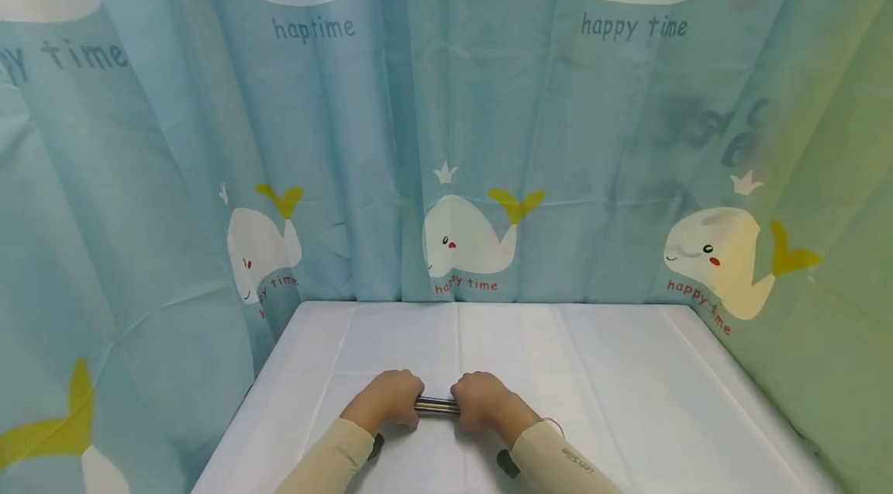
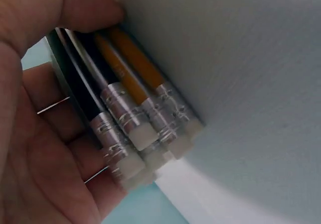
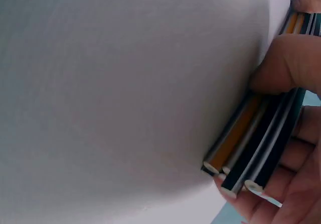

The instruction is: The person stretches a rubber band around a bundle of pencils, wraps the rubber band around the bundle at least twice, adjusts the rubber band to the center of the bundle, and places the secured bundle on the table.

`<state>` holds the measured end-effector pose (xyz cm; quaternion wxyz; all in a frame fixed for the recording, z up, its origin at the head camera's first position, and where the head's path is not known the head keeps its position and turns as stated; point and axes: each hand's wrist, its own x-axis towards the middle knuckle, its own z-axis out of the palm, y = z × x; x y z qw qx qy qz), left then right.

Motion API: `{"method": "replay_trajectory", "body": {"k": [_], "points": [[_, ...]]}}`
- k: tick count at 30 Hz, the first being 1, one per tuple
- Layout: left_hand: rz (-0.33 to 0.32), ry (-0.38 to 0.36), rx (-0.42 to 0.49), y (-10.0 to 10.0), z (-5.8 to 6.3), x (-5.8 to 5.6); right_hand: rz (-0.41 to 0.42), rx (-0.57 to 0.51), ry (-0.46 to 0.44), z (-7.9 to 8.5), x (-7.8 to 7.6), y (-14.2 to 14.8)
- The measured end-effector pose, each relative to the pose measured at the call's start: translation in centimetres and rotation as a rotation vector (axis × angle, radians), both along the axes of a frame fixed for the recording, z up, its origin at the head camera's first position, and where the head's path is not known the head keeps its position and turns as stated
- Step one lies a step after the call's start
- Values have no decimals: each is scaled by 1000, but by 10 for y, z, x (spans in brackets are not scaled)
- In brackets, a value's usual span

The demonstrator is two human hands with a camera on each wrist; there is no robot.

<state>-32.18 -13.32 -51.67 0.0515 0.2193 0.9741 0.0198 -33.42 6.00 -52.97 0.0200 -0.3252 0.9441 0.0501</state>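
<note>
A bundle of several pencils [image 1: 437,405], some dark and some yellow-orange, lies crosswise between both hands, close over the white table. My left hand [image 1: 394,399] grips one end, thumb on one side and fingers curled round the other. In the left wrist view, white erasers [image 2: 144,136] in silver metal bands stick out past that hand. The other end is held by my right hand [image 1: 481,401], its thumb pressed across the pencils [image 3: 243,138]. Flat, unsharpened ends show there in the right wrist view. Both palms hide part of the bundle.
A white cloth covers the table [image 1: 628,393], with fold lines running across it. Blue curtains [image 1: 391,106] printed with whales hang behind and at the left, and a greener stretch of curtain [image 1: 837,308] borders the right edge.
</note>
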Motion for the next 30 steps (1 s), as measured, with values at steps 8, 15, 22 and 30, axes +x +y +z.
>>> {"method": "replay_trajectory", "body": {"k": [8,15,22,30], "points": [[-76,59,6,0,-5,2,-28,-11,-3,-3,2,3],[-172,493,-46,0,-9,0,-41,-124,67,2,5,16],[-145,855,-54,10,1,-2,-3,-216,210,23,10,27],[-163,983,29,19,25,2,137,-277,504,50,10,41]]}}
